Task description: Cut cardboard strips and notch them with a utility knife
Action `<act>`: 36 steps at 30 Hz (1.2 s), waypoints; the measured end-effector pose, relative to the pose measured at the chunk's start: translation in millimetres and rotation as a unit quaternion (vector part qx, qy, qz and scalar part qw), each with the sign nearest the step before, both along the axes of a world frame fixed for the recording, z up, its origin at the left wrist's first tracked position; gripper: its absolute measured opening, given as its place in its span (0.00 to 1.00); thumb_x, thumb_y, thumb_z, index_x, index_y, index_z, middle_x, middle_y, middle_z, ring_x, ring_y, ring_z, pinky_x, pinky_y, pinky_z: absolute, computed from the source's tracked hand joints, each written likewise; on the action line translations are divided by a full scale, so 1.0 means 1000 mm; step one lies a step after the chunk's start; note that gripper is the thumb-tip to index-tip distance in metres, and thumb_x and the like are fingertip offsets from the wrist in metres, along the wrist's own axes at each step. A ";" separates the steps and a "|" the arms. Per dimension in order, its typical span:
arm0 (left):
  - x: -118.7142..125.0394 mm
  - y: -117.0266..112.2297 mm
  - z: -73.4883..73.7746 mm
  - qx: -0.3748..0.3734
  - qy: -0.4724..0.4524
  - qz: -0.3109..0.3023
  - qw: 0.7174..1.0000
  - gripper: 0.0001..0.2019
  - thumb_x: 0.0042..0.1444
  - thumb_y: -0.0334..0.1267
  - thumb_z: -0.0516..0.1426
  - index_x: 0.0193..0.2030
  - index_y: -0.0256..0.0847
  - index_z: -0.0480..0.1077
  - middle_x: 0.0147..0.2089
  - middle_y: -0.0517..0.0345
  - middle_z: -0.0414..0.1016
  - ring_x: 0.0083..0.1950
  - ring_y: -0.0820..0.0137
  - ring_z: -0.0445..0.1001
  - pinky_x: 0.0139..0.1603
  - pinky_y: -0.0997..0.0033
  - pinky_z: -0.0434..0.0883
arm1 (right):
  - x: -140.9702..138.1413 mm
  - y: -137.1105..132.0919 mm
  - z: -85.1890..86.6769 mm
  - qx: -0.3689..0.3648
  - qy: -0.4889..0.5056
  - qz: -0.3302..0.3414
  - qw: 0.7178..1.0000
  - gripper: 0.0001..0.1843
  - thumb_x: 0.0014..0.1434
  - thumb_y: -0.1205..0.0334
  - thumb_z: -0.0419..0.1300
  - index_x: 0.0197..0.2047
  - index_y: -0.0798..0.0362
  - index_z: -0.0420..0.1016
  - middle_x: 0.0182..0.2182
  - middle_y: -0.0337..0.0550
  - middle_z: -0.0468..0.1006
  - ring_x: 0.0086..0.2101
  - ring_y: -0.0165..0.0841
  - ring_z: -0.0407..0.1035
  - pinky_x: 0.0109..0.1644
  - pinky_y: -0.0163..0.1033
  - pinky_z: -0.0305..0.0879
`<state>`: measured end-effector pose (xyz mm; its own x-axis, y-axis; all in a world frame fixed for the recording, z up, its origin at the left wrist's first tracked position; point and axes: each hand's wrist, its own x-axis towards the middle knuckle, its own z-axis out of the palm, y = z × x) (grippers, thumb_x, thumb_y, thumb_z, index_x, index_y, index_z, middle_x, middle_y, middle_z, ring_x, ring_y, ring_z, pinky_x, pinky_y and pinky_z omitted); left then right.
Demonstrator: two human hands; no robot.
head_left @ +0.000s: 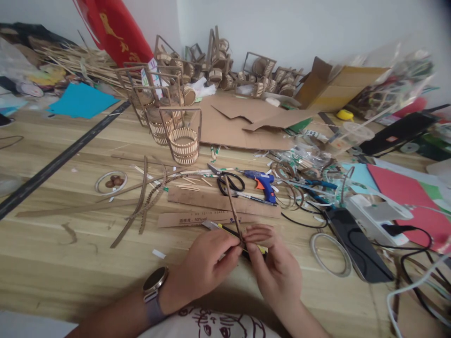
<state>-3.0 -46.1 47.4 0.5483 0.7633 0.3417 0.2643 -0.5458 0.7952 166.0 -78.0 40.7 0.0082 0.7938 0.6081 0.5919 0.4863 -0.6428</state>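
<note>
Close to my body, both hands meet on a narrow brown cardboard strip point(233, 206) that points up and away. My left hand point(211, 258), with a watch on its wrist, pinches the strip's near end. Against the same end, my right hand point(273, 263) presses its thumb and fingers. Under and behind the hands lies a utility knife point(213, 225), partly covered. Just beyond are two flat cardboard pieces point(197, 219), black-handled scissors point(230, 183), a blue glue gun point(262, 182) and short wooden sticks point(188, 187). A small slatted basket with a tall handle point(183, 145) stands farther back.
Curved cardboard strips point(141, 206) and a ring holding brown balls point(114, 182) lie left. On the right are a tape ring point(331, 253), a phone point(355, 244), a white power strip point(377, 218) and tangled cables. Cardboard sheets point(243, 131) and several more baskets fill the back.
</note>
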 end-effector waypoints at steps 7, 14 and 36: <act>-0.002 0.001 0.002 -0.014 -0.021 -0.017 1.000 0.12 0.69 0.37 0.50 0.33 0.40 0.68 0.32 0.58 0.75 0.35 0.71 0.72 0.36 0.75 0.65 | 0.000 -0.004 -0.007 0.003 0.032 0.001 0.999 0.06 0.64 0.69 0.58 0.40 0.47 0.73 0.32 0.41 0.79 0.40 0.36 0.76 0.42 0.43 0.74; -0.002 0.001 0.000 -0.154 0.035 -0.004 0.987 0.14 0.69 0.45 0.49 0.39 0.40 0.71 0.34 0.57 0.78 0.34 0.68 0.75 0.32 0.73 0.63 | 0.002 -0.003 -0.003 0.082 -0.122 -0.037 0.988 0.07 0.64 0.69 0.59 0.42 0.47 0.74 0.36 0.40 0.85 0.45 0.38 0.77 0.52 0.47 0.66; -0.001 -0.001 0.002 -0.157 0.066 -0.005 0.985 0.12 0.68 0.39 0.47 0.37 0.40 0.69 0.32 0.57 0.77 0.34 0.68 0.75 0.33 0.73 0.64 | 0.000 -0.005 -0.001 0.058 -0.105 -0.035 0.992 0.06 0.66 0.67 0.56 0.42 0.47 0.72 0.34 0.38 0.84 0.41 0.37 0.79 0.50 0.45 0.64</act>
